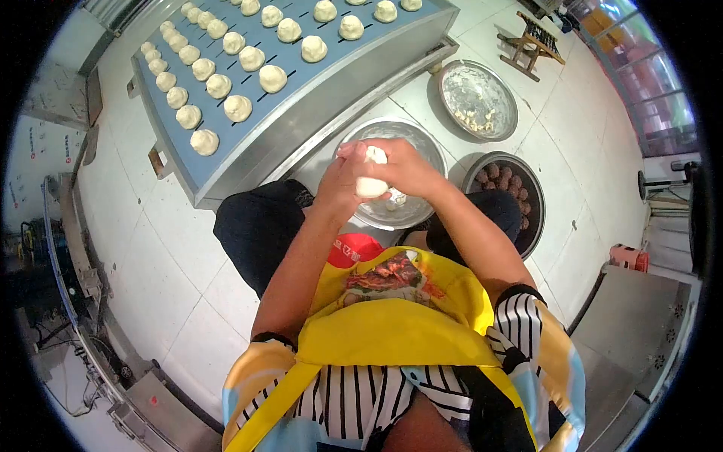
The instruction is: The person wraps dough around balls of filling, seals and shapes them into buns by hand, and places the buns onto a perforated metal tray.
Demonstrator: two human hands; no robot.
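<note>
A pale, smooth bun of dough (371, 187) is cupped between my two hands, its lower end bulging out below the fingers. My left hand (340, 179) wraps it from the left, while my right hand (407, 167) closes over it from the right, thumb and fingers pressed on the dough. The part of the bun under my fingers is hidden. Directly beneath the hands stands a steel bowl (428, 143) with some dough pieces at its bottom.
Rows of shaped buns (273, 78) rest on a blue slotted tabletop (175, 134) at upper left. On the tiled floor are a floured basin (461, 83) with dough scraps and a basin of brown balls (503, 177). A small wooden stool (533, 45) stands farther off.
</note>
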